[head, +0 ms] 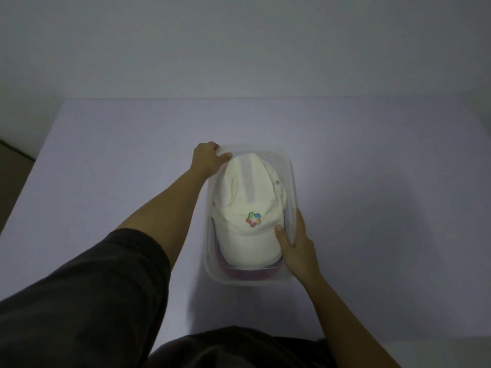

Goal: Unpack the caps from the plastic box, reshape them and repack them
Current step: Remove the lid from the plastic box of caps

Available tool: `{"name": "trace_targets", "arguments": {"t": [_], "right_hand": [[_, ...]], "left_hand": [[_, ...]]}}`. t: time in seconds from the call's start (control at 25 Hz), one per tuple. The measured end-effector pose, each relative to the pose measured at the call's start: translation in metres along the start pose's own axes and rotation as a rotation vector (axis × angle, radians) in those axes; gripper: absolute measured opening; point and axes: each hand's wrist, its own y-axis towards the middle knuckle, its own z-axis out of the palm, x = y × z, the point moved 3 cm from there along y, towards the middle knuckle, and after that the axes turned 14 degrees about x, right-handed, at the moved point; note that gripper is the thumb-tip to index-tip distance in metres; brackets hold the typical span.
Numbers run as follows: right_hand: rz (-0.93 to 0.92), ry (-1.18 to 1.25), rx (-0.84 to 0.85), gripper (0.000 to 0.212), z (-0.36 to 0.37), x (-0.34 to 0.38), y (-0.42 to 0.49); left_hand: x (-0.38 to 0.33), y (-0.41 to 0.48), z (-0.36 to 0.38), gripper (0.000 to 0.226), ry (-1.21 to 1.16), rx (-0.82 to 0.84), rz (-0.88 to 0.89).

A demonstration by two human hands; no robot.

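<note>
A clear plastic box (291, 179) stands on the table in front of me. Inside lies a white cap (247, 197) with a small multicoloured logo, its brim towards me. A pink cap's brim (249, 273) shows beneath it at the near end. My left hand (208, 158) grips the box's far left corner, thumb over the rim. My right hand (297, 248) holds the box's near right wall, its thumb inside and pressing on the white cap's brim.
The box stands on a pale lavender table (106, 160) whose far edge meets a plain wall. A darker floor strip (13, 155) shows past the table's left edge. My dark sleeve (87, 301) and lap fill the lower left.
</note>
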Motion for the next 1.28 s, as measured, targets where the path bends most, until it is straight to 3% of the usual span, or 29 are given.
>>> {"name": "trace_targets", "arguments": {"t": [0.08, 0.24, 0.56, 0.8, 1.12, 1.28], "right_hand": [[-0.001, -0.007, -0.011, 0.07, 0.003, 0.002, -0.001], [0.004, -0.008, -0.013, 0.069, 0.002, 0.003, -0.001], [0.027, -0.045, -0.04, 0.068, 0.004, 0.003, -0.001], [0.026, -0.039, -0.057, 0.067, 0.006, 0.002, -0.001], [0.017, -0.065, -0.078, 0.066, 0.008, 0.002, -0.001], [0.001, -0.078, -0.088, 0.066, 0.009, 0.004, -0.001]], "left_hand": [[-0.002, 0.002, -0.004, 0.045, 0.024, 0.0, -0.002], [-0.002, 0.005, -0.001, 0.056, 0.025, 0.017, -0.028], [0.001, 0.0, 0.007, 0.055, 0.009, -0.017, -0.044], [0.025, -0.072, 0.042, 0.039, -0.181, -0.192, -0.047], [0.048, -0.184, 0.081, 0.054, -0.3, -0.16, -0.203], [0.054, -0.208, 0.091, 0.047, -0.376, -0.098, -0.313]]}}
